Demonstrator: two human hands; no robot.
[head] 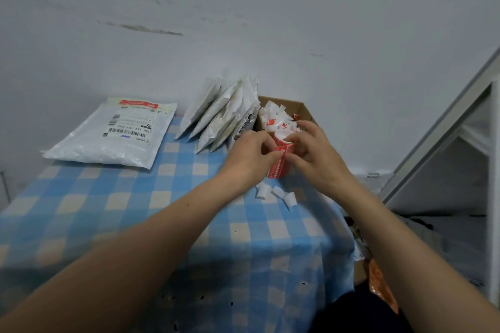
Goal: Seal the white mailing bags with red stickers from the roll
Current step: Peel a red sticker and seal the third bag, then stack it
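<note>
Both sets of fingers [266, 149] curl round the sticker roll [280, 163]; steady it with the left hand [247, 161], peel slowly with the right hand [318, 155].

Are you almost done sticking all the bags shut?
Partway, it seems. One white bag lies flat with a red sticker across its top, and peeled backing scraps sit in the cardboard box. The left hand and right hand hold the sticker roll now. Several leaning bags stand by the box; whether they are sealed I cannot tell.
</note>
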